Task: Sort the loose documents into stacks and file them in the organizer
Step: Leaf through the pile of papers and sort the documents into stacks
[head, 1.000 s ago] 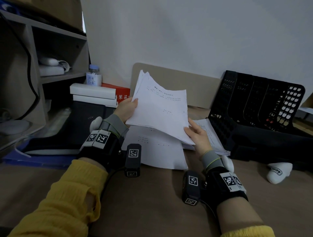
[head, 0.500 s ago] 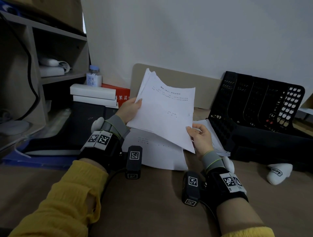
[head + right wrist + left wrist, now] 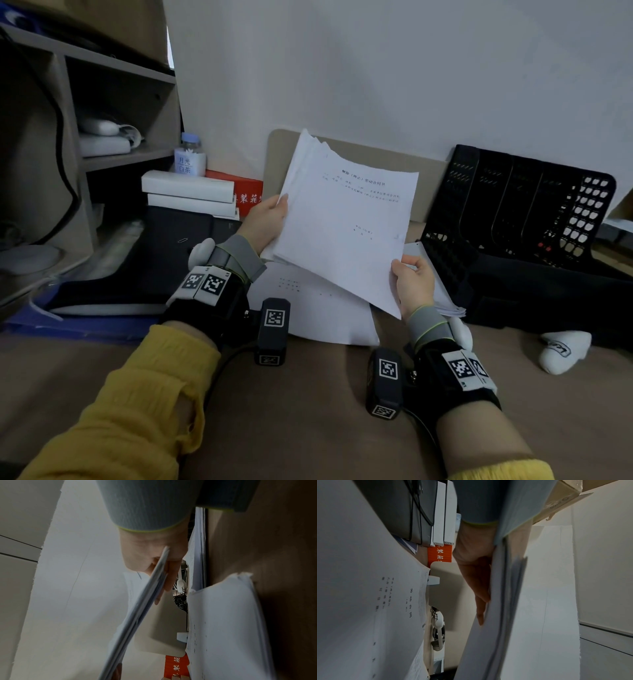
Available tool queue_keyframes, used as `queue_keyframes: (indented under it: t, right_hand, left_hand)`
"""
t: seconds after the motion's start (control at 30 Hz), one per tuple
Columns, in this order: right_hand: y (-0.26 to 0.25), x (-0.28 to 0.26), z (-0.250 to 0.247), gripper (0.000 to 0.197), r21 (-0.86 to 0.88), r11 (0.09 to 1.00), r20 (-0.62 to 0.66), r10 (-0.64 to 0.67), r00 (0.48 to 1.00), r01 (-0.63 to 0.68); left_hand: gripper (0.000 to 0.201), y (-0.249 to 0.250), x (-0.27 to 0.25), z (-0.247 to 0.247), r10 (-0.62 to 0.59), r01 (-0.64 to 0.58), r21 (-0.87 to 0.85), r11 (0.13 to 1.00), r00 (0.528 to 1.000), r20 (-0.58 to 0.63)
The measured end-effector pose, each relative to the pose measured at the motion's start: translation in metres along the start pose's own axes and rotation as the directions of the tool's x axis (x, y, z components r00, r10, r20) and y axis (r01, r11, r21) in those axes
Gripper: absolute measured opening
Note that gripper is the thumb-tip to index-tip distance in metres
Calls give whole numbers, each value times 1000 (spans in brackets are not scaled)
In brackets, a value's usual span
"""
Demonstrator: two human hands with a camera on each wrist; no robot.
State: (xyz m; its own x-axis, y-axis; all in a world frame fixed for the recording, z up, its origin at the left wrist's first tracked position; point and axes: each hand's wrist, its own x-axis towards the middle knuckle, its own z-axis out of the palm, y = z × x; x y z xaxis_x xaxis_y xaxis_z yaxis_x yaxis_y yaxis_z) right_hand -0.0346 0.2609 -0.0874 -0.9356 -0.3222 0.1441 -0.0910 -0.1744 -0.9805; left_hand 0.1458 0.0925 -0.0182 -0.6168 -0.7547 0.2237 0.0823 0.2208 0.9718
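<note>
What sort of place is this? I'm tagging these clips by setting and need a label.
Probably a home office or study corner. A black mesh file organizer stands against the wall, printed papers lie on the brown desk, and a wooden shelf unit holds oddments. Both hands hold a sheaf of documents.

organizer (image 3: 534, 212) right of desk papers (image 3: 318, 308)

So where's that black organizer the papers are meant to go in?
In the head view the black organizer leans against the wall at the far right of the table, just beyond the right hand and beside a flat stack of papers.
</note>
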Motion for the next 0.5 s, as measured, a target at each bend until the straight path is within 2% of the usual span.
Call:
queue_keyframes:
  t: [0.13, 0.27, 0.33, 0.43, 0.5]
  right_hand:
    - [0, 2, -3, 20, 2, 1000, -19, 2, 1000, -2]
    - [1, 3, -2, 7, 30, 999, 18, 24, 1000, -25]
    - [1, 2, -2, 15, -18, 998, 62, 60, 996, -59]
    - [0, 1, -2, 7, -61, 991, 113, 122, 986, -115]
    - [2, 2, -4, 10, -101, 986, 97, 140, 985, -130]
  left_hand:
    - [36, 0, -1, -4, 6, -8, -34, 999, 999, -54]
    - [37, 0, 0, -5, 16, -18, -34, 999, 997, -70]
    - [36, 0, 0, -5, 23, -25, -35, 999, 998, -63]
    - [36, -2, 2, -6, 8, -10, -40, 999, 998, -62]
    - [35, -2, 2, -7, -16, 10, -83, 996, 997, -69]
